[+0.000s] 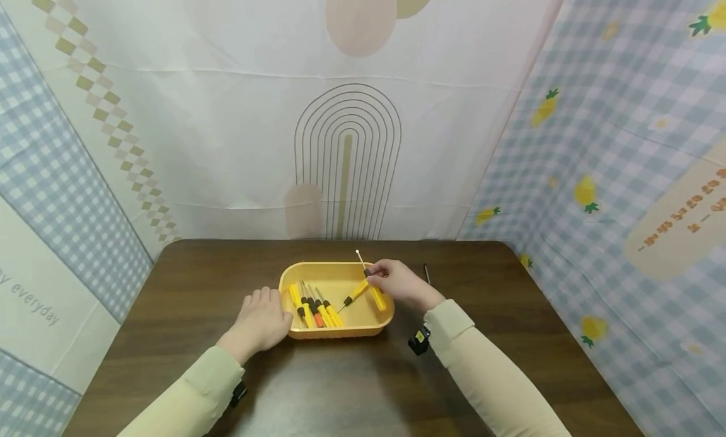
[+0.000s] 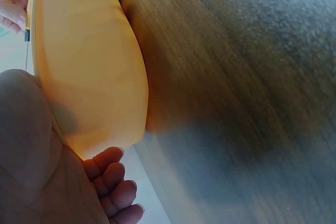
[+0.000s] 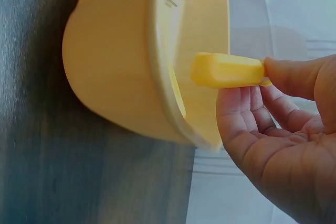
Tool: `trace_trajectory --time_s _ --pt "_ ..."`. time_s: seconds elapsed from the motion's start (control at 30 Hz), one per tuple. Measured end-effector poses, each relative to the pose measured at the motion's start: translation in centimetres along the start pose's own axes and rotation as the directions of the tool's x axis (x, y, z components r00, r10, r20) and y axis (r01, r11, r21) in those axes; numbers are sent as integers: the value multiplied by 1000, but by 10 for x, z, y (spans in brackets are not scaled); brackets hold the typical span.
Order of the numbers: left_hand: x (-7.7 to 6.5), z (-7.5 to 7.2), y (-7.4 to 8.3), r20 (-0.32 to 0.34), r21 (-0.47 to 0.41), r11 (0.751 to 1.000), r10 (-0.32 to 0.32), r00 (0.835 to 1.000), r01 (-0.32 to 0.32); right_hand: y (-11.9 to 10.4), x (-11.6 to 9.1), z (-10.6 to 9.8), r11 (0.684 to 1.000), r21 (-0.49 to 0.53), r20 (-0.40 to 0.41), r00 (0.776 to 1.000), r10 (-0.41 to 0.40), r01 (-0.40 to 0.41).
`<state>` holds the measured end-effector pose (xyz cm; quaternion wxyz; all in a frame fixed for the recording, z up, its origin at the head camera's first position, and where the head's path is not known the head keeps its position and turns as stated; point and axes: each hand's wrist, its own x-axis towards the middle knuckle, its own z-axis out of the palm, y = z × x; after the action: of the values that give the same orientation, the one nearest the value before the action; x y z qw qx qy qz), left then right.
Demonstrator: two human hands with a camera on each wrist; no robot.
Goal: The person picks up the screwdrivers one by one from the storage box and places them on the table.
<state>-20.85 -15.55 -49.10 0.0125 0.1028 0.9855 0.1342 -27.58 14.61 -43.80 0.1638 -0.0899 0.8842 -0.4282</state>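
A yellow plastic basket (image 1: 340, 332) stands on the dark wooden table. My left hand (image 1: 263, 314) holds its left end; in the left wrist view the fingers (image 2: 113, 177) lie at the basket's outer wall and the thumb is near the rim. Over the basket's right end, my right hand (image 1: 399, 280) pinches a screwdriver (image 1: 378, 298) between thumb and fingers, its thin shaft pointing up and its yellow handle slanting down. Several screwdrivers (image 1: 324, 311) with yellow and black handles, one partly orange, lie bunched in the basket's left half. Another screwdriver (image 1: 357, 292) lies slanted toward the right.
Behind my right hand, a thin dark rod (image 1: 427, 274) lies on the table (image 1: 499, 336), partly hidden by that hand. Patterned cloth (image 1: 244, 140) hangs at the table's back edge, with checked cloth (image 1: 595, 134) along the right side.
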Motion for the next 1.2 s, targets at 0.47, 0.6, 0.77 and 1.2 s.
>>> trace_trajectory --time_s 0.47,0.6,0.77,1.2 --pt "-1 1 -3 -22 3 1000 -3 1000 3 11 -6 -28 985 175 -43 999 9 -1" --pt "0 3 -4 -32 -1 1000 -3 999 3 19 -11 -37 985 172 -73 997 27 -14" --pt "0 4 -3 -34 -10 1000 -6 999 5 31 -14 -48 984 175 -98 994 45 -28" --pt "1 7 -2 -36 -13 1000 -4 999 4 61 -22 -76 977 191 -104 988 112 -90"
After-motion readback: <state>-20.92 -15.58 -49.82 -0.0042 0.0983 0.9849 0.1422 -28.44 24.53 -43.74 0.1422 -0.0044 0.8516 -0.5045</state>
